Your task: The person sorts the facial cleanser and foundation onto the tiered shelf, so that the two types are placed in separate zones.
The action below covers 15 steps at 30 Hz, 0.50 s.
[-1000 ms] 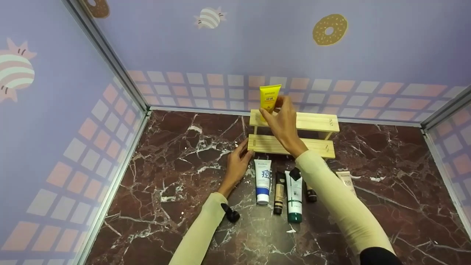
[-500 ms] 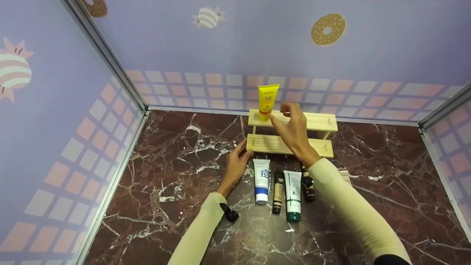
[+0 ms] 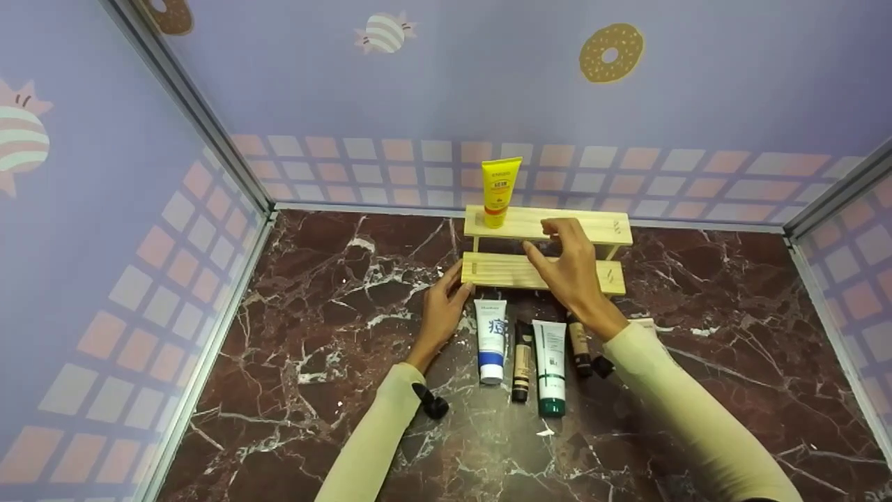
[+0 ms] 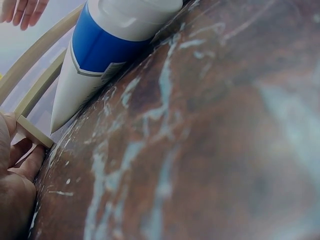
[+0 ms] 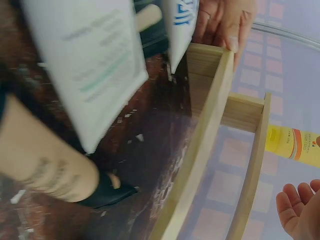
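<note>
A two-step wooden display rack (image 3: 509,268) stands against the back wall. My left hand (image 3: 440,312) holds the left end of its lower step, thumb at the front corner; the left wrist view shows those fingers (image 4: 31,162) at the end board. A yellow squeeze tube (image 3: 497,192) stands upright on its cap at the left of the upper step. My right hand (image 3: 575,272) hovers over the lower step, fingers loosely bent, apart from the yellow tube and holding nothing. In the right wrist view that hand (image 5: 302,212) is below the yellow tube (image 5: 292,144).
In front of the rack lie a white-and-blue tube (image 3: 491,341), a slim beige-and-black tube (image 3: 522,362), a white-and-green tube (image 3: 550,366) and another beige-and-black tube (image 3: 579,345). A pale tube (image 3: 644,324) is mostly hidden by the right sleeve. Walls (image 3: 446,90) enclose the marbled tabletop (image 3: 313,335).
My right hand has let go of the yellow tube, leaving it standing on the upper step, and has drawn back toward the right and front. The left hand keeps its place on the rack.
</note>
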Each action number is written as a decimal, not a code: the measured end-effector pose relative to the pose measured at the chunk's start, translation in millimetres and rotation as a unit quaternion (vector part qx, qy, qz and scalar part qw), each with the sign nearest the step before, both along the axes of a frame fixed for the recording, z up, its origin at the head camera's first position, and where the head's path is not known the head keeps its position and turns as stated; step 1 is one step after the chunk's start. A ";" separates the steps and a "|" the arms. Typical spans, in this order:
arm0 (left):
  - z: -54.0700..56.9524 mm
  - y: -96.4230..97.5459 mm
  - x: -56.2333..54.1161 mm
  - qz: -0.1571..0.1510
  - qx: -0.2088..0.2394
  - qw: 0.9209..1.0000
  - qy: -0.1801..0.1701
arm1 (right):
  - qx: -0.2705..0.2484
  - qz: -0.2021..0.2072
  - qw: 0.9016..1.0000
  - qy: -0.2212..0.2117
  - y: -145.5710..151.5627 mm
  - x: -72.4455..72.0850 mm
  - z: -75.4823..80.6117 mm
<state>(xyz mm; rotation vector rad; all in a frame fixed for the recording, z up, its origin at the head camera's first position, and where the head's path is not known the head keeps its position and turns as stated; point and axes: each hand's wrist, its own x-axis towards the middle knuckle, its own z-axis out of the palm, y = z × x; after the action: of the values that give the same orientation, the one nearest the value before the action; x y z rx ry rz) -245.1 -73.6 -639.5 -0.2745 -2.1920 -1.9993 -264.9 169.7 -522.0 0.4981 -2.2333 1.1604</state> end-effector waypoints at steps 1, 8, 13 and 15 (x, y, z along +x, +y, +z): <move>0.0 -0.2 0.1 0.000 0.000 1.000 0.002 | 0.004 0.000 1.000 0.002 2.0 2.3 -1.3; 2.1 -0.2 0.7 0.006 -0.005 1.000 0.006 | 0.024 -0.001 1.000 0.013 14.1 17.7 -8.4; 1.6 0.3 0.0 0.008 -0.004 1.000 0.007 | 0.027 0.006 0.999 0.015 20.1 30.6 -14.9; 1.2 0.5 -0.4 0.008 -0.008 1.000 0.003 | 0.028 0.011 0.999 0.013 21.9 36.4 -18.8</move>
<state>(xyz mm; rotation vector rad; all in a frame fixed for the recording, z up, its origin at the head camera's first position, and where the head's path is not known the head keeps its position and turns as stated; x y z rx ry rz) -245.5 -73.1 -638.3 -0.2649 -2.2005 -1.9708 -228.5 191.5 -540.8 0.5586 -2.2484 1.0986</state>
